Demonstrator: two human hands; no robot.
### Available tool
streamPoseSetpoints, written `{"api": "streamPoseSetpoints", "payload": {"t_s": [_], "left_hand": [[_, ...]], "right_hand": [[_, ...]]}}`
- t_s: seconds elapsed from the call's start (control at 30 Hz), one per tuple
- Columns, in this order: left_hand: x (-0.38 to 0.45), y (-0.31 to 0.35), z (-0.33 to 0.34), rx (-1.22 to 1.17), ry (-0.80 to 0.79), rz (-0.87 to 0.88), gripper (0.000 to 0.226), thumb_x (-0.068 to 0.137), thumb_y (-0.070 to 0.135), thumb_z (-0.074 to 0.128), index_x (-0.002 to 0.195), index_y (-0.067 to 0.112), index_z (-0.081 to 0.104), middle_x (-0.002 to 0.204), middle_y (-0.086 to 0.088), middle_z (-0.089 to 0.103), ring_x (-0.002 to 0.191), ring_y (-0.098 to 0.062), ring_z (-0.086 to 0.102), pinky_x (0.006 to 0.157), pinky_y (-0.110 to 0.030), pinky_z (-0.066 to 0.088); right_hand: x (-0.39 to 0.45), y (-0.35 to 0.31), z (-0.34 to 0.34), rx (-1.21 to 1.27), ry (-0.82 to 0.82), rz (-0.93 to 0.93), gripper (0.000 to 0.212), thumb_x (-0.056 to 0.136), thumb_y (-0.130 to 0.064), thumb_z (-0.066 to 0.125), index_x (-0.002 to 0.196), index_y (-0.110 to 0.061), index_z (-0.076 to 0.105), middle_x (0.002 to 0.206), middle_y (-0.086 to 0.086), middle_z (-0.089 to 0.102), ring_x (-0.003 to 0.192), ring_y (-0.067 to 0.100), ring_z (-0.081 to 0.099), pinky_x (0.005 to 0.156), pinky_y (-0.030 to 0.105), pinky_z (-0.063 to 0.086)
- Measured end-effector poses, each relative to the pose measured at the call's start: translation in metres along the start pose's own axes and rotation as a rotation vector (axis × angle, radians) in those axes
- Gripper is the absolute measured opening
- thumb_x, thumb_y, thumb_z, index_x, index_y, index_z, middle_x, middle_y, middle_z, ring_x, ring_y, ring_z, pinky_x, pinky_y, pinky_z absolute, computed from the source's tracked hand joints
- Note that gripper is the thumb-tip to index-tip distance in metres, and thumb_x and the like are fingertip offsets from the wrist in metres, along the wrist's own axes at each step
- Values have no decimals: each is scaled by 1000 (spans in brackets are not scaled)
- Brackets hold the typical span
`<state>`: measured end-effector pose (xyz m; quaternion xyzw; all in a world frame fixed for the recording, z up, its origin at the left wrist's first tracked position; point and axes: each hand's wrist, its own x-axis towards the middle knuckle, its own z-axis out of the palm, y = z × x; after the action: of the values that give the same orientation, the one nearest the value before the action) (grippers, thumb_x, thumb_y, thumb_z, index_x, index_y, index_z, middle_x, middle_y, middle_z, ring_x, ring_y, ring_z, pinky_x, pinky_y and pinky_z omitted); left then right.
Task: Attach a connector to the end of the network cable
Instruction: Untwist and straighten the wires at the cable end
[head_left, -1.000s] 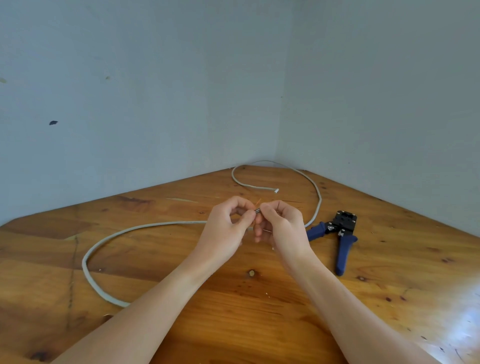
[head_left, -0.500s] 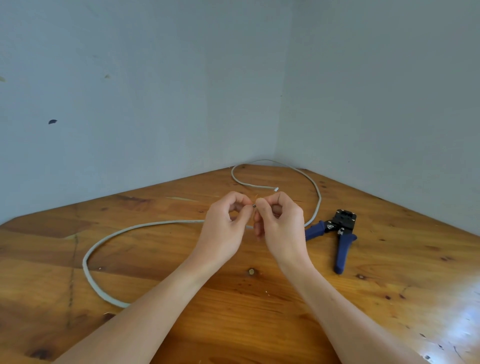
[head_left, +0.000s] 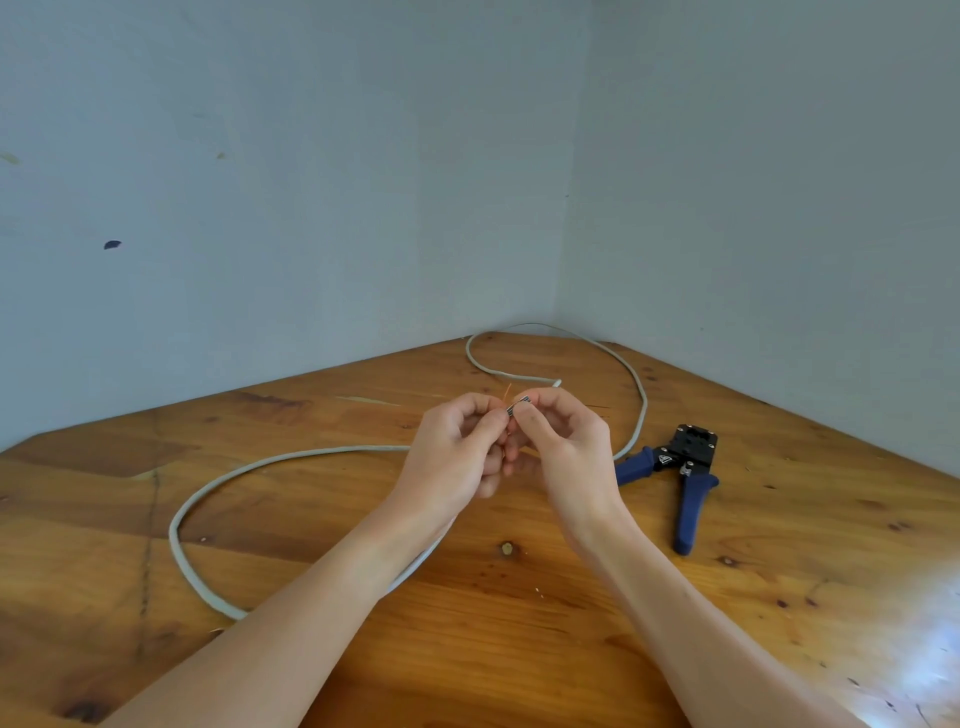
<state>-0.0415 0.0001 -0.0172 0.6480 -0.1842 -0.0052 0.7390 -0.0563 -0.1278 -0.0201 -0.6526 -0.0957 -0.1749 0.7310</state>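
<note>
Wooden table (head_left: 571, 649) in a corner btwn 2 grey walls. Grey network cable (head_left: 270, 460) loops across it; far end lies near the corner. Blue-handled crimp tool (head_left: 685, 467) rests on the table, right of the hands. Left hand (head_left: 457, 452) & right hand (head_left: 566, 447) meet above the table, each grip pinching the cable's stripped wires (head_left: 518, 404) btwn thumb & forefinger; 1 orange strand sticks up.

The grey network cable (head_left: 270, 462) loops across the wooden tabletop, its stripped wires (head_left: 517, 406) raised above it.
</note>
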Motion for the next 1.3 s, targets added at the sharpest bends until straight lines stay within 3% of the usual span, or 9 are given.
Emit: {"api": "streamPoseSetpoints", "payload": {"t_s": [0.2,0.4,0.57,0.7,0.97,1.13,1.3], "left_hand": [[1,-3,3,108,61,75,12,102,10,52,94,8,60,58,5,58,40,-7,42,37,-19,32],[0,-7,0,213,97,139,8,98,20,62,92,22,65,78,2,63,42,-3,49,39,-17,34],[-2,-8,0,379,190,227,9,98,19,62,90,23,64,72,3,63,45,-3,56,40,-13,39],[-2,-8,3,378,209,242,11,99,16,60,90,22,62,77,-1,64,49,-5,57,41,-14,40],[-5,-4,6,289,115,187,15,102,18,54,90,23,61,68,10,65,50,0,58,45,-12,42],[-4,-3,6,278,122,160,15,102,18,54,90,20,64,65,10,64,50,1,56,45,-12,41],[-4,-4,4,270,150,151,13,101,21,56,91,23,64,77,2,66,57,-1,56,47,-14,41]], "right_hand": [[1,3,0,-7,30,18,12,98,-10,60,92,-3,68,66,9,67,61,22,64,62,38,58],[1,4,-1,-67,61,0,12,97,-12,63,89,-5,70,65,6,67,58,18,62,56,31,56],[1,5,1,-56,53,27,11,96,-12,64,90,-5,71,66,7,68,58,21,63,61,40,59],[0,6,2,14,29,61,11,96,-11,64,90,-4,70,65,8,66,57,23,63,59,35,57],[1,0,3,10,-6,65,14,96,-6,54,85,-8,62,59,3,61,51,14,59,48,29,49],[-1,-2,2,-15,9,11,7,96,-5,59,95,-2,65,72,7,66,58,17,61,50,32,52],[-1,-1,3,-21,20,13,8,96,-5,60,92,-4,66,71,5,69,61,17,65,53,32,55]]}}
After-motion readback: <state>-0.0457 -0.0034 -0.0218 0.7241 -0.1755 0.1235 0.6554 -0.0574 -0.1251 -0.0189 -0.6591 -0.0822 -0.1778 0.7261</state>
